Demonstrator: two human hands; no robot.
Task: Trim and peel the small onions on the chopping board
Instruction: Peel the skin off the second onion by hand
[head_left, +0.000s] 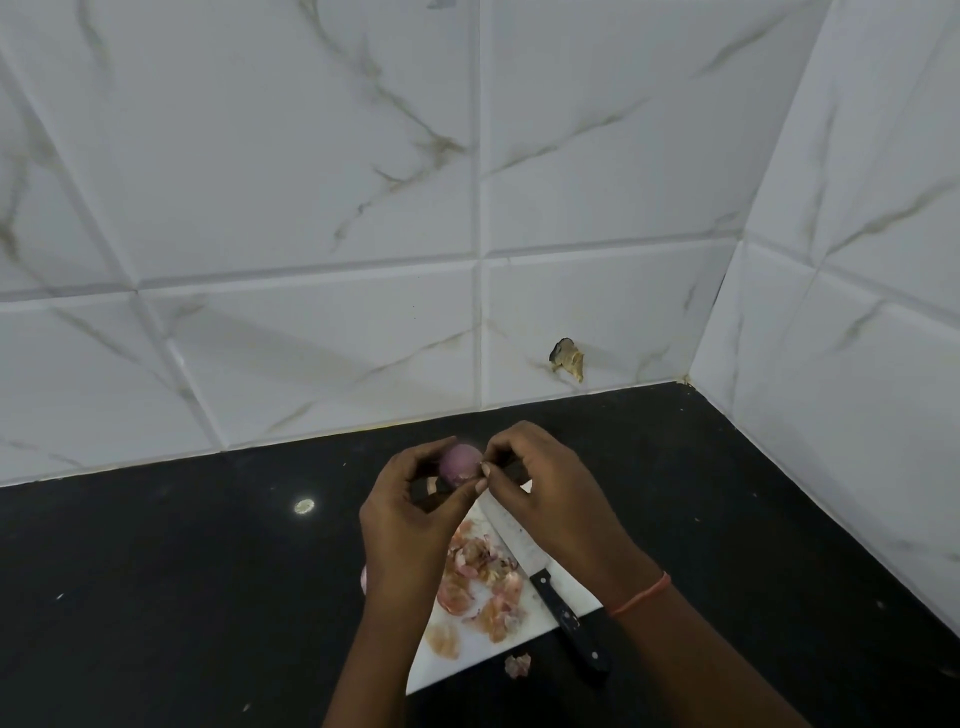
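The step in hand seems to be the peeling, not the trimming; both hands are raised above the far end of the chopping board (566, 587), and between them is one small onion (460, 462), purple and mostly bare already. The left hand (410, 514) holds the onion with curled fingers and thumb around it; the right hand (540, 483) pinches at the onion's right side with thumb and fingertip, probably on a last bit of skin, though the piece itself is too small to see. The knife (545, 571) lies free on the board, its black handle reaching past the near edge onto the dark desk (182, 571); a heap of peeled skins (480, 582) lies on the board just beside the blade, and one scrap (518, 665) is on the desk. Next, I judge, the right hand must pull the skin away while the left turns the onion; a pinkish thing shows partly behind the left wrist, maybe another onion, but I cannot tell.
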